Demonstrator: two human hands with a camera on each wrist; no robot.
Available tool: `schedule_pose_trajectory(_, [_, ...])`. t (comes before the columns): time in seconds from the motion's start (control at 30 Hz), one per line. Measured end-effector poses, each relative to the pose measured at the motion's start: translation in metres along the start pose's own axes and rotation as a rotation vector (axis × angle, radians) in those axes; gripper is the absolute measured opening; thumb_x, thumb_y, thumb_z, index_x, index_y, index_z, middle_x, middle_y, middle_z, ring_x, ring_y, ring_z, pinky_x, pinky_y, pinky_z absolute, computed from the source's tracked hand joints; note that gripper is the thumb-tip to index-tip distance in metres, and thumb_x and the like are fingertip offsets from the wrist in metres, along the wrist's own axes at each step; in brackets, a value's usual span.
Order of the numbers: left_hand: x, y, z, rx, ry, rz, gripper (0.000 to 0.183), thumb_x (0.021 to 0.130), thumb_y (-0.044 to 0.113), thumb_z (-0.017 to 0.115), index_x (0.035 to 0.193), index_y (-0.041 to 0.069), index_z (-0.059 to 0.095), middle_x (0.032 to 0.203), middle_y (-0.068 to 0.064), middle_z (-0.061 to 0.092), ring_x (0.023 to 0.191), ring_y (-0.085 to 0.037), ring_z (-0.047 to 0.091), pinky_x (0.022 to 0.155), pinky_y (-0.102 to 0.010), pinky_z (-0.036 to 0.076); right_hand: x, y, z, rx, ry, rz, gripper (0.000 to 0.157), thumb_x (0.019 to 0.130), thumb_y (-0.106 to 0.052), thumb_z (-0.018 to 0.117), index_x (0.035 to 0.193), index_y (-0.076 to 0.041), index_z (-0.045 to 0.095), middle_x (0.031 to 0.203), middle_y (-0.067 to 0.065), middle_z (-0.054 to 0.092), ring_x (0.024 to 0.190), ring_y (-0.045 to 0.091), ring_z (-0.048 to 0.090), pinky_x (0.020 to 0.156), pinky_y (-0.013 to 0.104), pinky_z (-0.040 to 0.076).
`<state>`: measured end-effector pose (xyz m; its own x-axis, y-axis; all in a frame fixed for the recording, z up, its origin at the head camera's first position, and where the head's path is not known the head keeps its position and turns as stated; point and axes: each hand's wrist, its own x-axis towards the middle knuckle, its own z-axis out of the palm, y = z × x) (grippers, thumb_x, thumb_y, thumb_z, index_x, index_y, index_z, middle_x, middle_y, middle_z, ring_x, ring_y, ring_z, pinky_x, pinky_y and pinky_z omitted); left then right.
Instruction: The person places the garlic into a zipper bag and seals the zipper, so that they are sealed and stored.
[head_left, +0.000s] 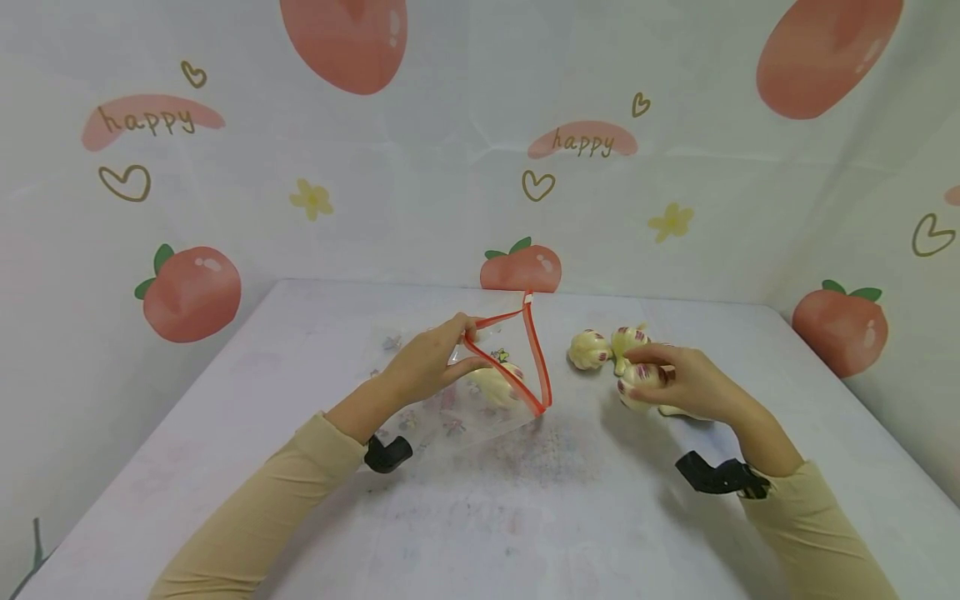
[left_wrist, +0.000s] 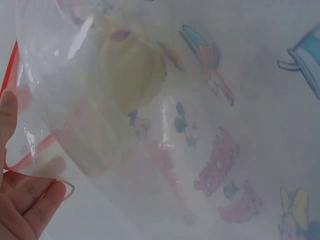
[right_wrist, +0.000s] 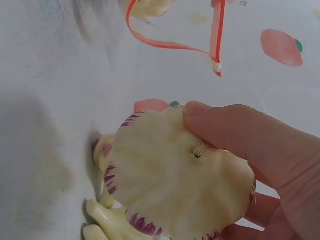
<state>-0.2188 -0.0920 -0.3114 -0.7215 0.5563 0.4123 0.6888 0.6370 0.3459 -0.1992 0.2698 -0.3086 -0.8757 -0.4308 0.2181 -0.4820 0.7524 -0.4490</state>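
My left hand holds the red-edged mouth of a clear printed zip bag, which gapes toward the right. Inside the bag lies one pale garlic bulb, seen through the plastic in the left wrist view too. In my right hand is another garlic bulb with purple streaks, pinched between thumb and fingers, its root end facing the right wrist camera. Near that hand on the table are more garlic bulbs, some partly hidden behind the hand and the held bulb.
A white table with faint smudges carries everything. Behind it and at the sides hangs a white backdrop printed with red fruit, hearts and yellow flowers. Black wrist mounts sit at both sleeves.
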Motion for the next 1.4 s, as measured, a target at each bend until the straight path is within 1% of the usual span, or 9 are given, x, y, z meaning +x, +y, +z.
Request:
schedule_pose_trajectory(0.2, [0.001, -0.001, 0.001, 0.012, 0.007, 0.004, 0.036, 0.084, 0.028, 0.069, 0.103, 0.008, 0.045, 0.088, -0.007, 0.061, 0.055, -0.012, 0.039, 0.056, -0.022, 0.038, 0.005, -0.008, 0.001, 0.053, 0.022, -0.009, 0.042, 0.076, -0.018, 0.078, 0.112, -0.001, 0.064, 0.108, 0.016, 0.066, 0.086, -0.003, 0.052, 0.072, 0.013, 0.05])
schedule_pose_trajectory(0.47, [0.001, 0.001, 0.0, 0.021, 0.014, 0.02, 0.036, 0.084, 0.027, 0.069, 0.103, 0.008, 0.045, 0.088, -0.009, 0.063, 0.054, -0.01, 0.036, 0.055, -0.021, 0.036, 0.01, -0.014, 0.006, 0.097, 0.064, -0.045, 0.043, 0.075, -0.013, 0.078, 0.113, -0.001, 0.064, 0.113, 0.017, 0.064, 0.086, -0.008, 0.052, 0.071, 0.012, 0.051])
schedule_pose_trajectory(0.57, [0.001, 0.001, -0.001, 0.019, 0.009, 0.016, 0.036, 0.084, 0.027, 0.069, 0.103, 0.008, 0.045, 0.089, -0.011, 0.064, 0.052, -0.01, 0.032, 0.054, -0.021, 0.034, 0.012, -0.016, 0.008, 0.097, 0.079, -0.06, 0.041, 0.075, -0.013, 0.078, 0.112, -0.002, 0.064, 0.113, 0.017, 0.063, 0.087, -0.007, 0.052, 0.071, 0.013, 0.051])
schedule_pose_trajectory(0.73, [0.001, 0.002, -0.001, 0.021, 0.003, 0.009, 0.035, 0.084, 0.027, 0.069, 0.103, 0.008, 0.045, 0.09, -0.012, 0.066, 0.05, -0.009, 0.032, 0.053, -0.02, 0.034, 0.013, -0.02, 0.009, 0.086, 0.103, -0.087, 0.039, 0.074, -0.014, 0.078, 0.11, -0.003, 0.065, 0.111, 0.015, 0.063, 0.092, -0.007, 0.051, 0.072, 0.014, 0.052])
schedule_pose_trajectory(0.83, [0.002, 0.003, -0.001, 0.025, 0.002, 0.006, 0.036, 0.084, 0.028, 0.068, 0.102, 0.008, 0.045, 0.083, -0.009, 0.064, 0.048, -0.008, 0.028, 0.051, -0.019, 0.031, 0.015, -0.023, 0.009, 0.07, 0.115, -0.101, 0.039, 0.073, -0.013, 0.079, 0.109, -0.004, 0.065, 0.108, 0.013, 0.065, 0.092, -0.004, 0.052, 0.073, 0.016, 0.052])
schedule_pose_trajectory(0.97, [0.002, 0.003, -0.001, 0.032, 0.007, 0.011, 0.036, 0.084, 0.03, 0.068, 0.102, 0.008, 0.045, 0.075, -0.004, 0.058, 0.048, -0.007, 0.023, 0.05, -0.019, 0.028, 0.017, -0.027, 0.009, 0.044, 0.117, -0.109, 0.039, 0.073, -0.014, 0.079, 0.108, -0.005, 0.065, 0.103, 0.01, 0.066, 0.085, 0.006, 0.055, 0.074, 0.021, 0.054])
schedule_pose_trajectory(1.07, [0.002, 0.002, 0.0, 0.04, 0.009, 0.013, 0.037, 0.084, 0.03, 0.069, 0.102, 0.009, 0.045, 0.075, -0.003, 0.057, 0.048, -0.007, 0.023, 0.049, -0.019, 0.027, 0.018, -0.029, 0.009, 0.038, 0.113, -0.112, 0.038, 0.074, -0.014, 0.079, 0.109, -0.005, 0.065, 0.103, 0.01, 0.066, 0.085, 0.011, 0.056, 0.074, 0.022, 0.054])
schedule_pose_trajectory(1.23, [0.002, 0.002, 0.0, 0.042, 0.006, 0.011, 0.037, 0.084, 0.031, 0.069, 0.102, 0.009, 0.045, 0.077, -0.004, 0.058, 0.049, -0.008, 0.023, 0.049, -0.019, 0.028, 0.021, -0.032, 0.011, 0.045, 0.117, -0.136, 0.039, 0.074, -0.013, 0.078, 0.109, -0.004, 0.065, 0.105, 0.012, 0.067, 0.085, 0.012, 0.056, 0.071, 0.017, 0.052])
schedule_pose_trajectory(1.4, [0.003, 0.002, 0.0, 0.043, 0.012, 0.017, 0.037, 0.083, 0.03, 0.069, 0.102, 0.009, 0.045, 0.085, -0.007, 0.062, 0.05, -0.009, 0.029, 0.051, -0.019, 0.032, 0.024, -0.035, 0.014, 0.053, 0.126, -0.173, 0.038, 0.074, -0.012, 0.079, 0.109, -0.003, 0.065, 0.106, 0.013, 0.068, 0.083, 0.013, 0.056, 0.069, 0.017, 0.052])
